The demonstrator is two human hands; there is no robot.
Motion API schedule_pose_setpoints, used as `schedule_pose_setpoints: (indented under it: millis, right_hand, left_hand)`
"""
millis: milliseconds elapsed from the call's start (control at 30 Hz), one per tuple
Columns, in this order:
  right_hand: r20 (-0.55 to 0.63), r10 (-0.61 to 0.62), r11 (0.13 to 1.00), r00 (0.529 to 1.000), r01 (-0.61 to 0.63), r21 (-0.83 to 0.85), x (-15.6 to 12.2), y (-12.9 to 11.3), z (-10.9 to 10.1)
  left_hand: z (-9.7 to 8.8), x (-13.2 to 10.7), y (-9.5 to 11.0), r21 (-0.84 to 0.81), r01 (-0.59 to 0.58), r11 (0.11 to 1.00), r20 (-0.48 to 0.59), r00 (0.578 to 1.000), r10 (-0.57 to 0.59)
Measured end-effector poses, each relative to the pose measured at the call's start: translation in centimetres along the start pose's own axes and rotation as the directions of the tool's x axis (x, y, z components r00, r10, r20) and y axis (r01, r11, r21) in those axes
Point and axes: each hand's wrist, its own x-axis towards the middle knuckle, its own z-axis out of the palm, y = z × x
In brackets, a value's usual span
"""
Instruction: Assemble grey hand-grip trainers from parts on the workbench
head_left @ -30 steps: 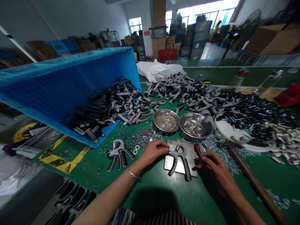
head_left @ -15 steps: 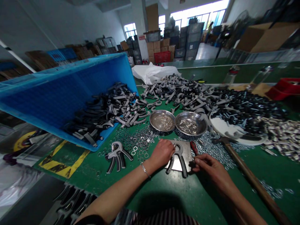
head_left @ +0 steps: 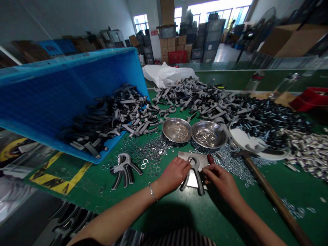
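Observation:
A grey and black hand grip strengthener (head_left: pixel 197 176) lies over a small metal plate (head_left: pixel 202 158), its two handles pointing towards me. My left hand (head_left: pixel 175 173) is closed on its left side, near the upper end of that handle, beside a small metal piece that sticks up. Just right of the other handle, my right hand (head_left: pixel 220 181) has thumb and fingers pinched together. What it pinches is too small or hidden to make out. A red-handled tool (head_left: pixel 210 159) lies behind the right fingers. Another hand grip strengthener (head_left: pixel 125 171), with a coil spring, rests to the left.
Two metal bowls (head_left: pixel 176 130) of small parts stand beyond the plate. A hammer (head_left: pixel 269 191) lies at right. Washers (head_left: pixel 156 150) are scattered around. A blue crate (head_left: pixel 120 73) on its side spills grey handles (head_left: pixel 138 119). Black knobs (head_left: pixel 276 119) and metal sleeves (head_left: pixel 310 150) are heaped at right.
My right hand has moved left, closer to the grip strengthener's right handle; the dark piece at its fingertips no longer shows. My left hand keeps its hold. The view has shifted slightly.

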Motion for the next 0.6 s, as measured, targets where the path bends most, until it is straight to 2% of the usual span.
schedule_pose_setpoints:
  millis: [67, 133, 167, 233, 400, 500, 600]
  right_hand:
    - [-0.026, -0.251, 0.934, 0.968, 0.235, -0.271, 0.8, 0.2, 0.5]
    - [0.053, -0.462, 0.779, 0.885, 0.434, -0.453, 1.6, 0.5, 1.1]
    - [0.102, -0.519, 0.714, 0.849, 0.496, -0.495, 1.9, 0.7, 1.5]
    - [0.169, -0.561, 0.641, 0.81, 0.555, -0.53, 2.5, 1.1, 2.1]
    - [0.217, -0.564, 0.578, 0.797, 0.568, -0.586, 3.2, 1.8, 2.9]
    - [0.246, -0.561, 0.529, 0.79, 0.571, -0.628, 3.3, 1.8, 2.9]
    - [0.281, -0.562, 0.481, 0.778, 0.584, -0.655, 3.3, 1.6, 2.7]
  left_hand:
    - [0.3, -1.0, 0.3, -0.015, -0.003, 1.0, -0.006, 1.0, 0.003]
    - [0.4, -1.7, 0.6, -0.039, 0.018, 0.999, 0.003, 1.0, -0.018]
    - [0.4, -1.9, 0.7, -0.06, 0.035, 0.998, 0.011, 0.999, -0.034]
    - [0.3, -2.1, 1.0, -0.123, 0.091, 0.988, 0.024, 0.996, -0.089]
    - [0.0, -1.7, 0.9, -0.372, 0.277, 0.886, 0.022, 0.957, -0.289]
    - [-0.2, -1.2, -0.2, -0.475, 0.312, 0.823, 0.015, 0.938, -0.347]
    - [-1.2, 0.0, -2.5, -0.476, 0.326, 0.817, -0.051, 0.917, -0.395]
